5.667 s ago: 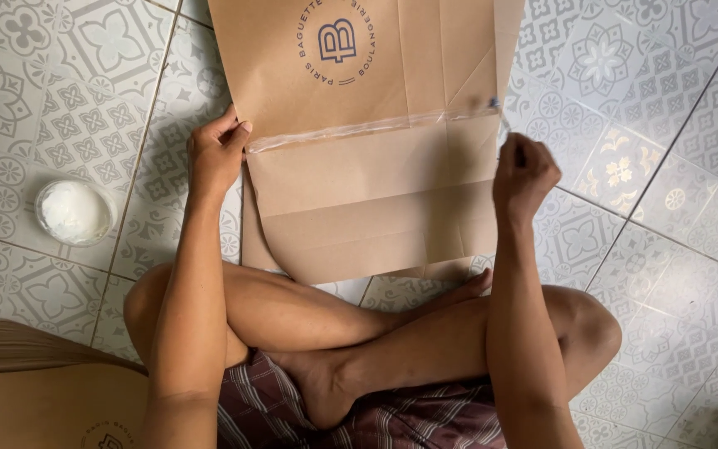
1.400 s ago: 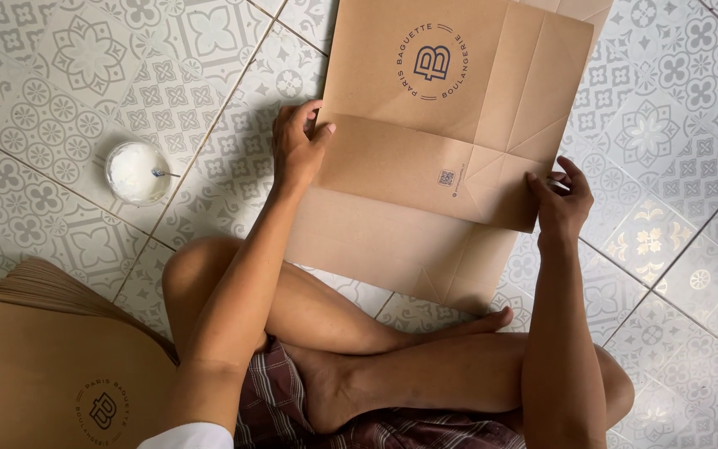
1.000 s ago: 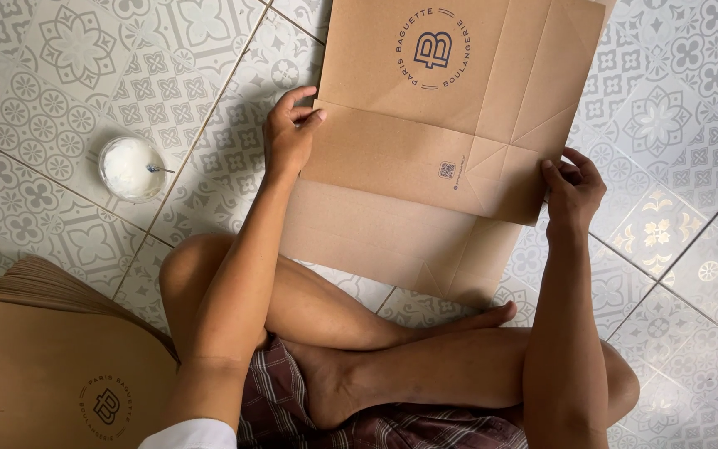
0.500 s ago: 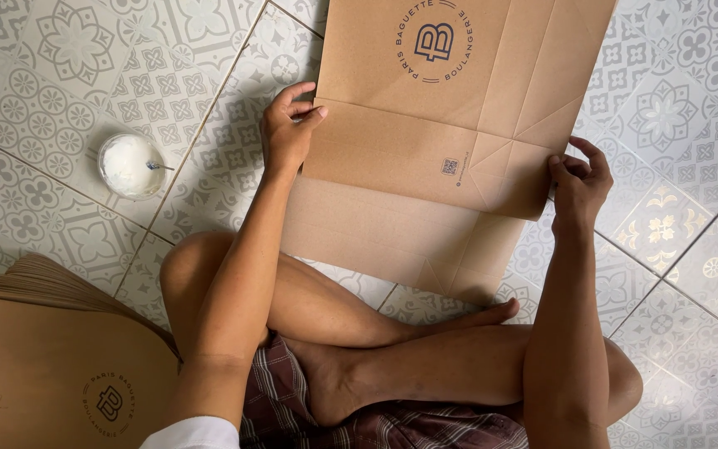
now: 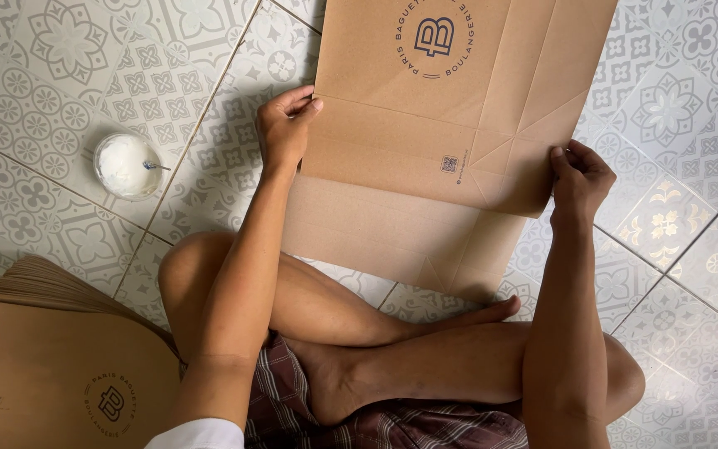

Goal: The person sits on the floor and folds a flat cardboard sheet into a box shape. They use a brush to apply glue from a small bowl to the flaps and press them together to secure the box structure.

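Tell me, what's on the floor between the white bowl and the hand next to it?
Nothing: just bare patterned floor tiles lie between the white bowl and the left hand, as the head view shows.

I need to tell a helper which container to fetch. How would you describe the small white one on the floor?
On the patterned tile floor, look beyond the stack of brown paper bags at the person's left. The small round bowl of white paste is the only white, round thing there.
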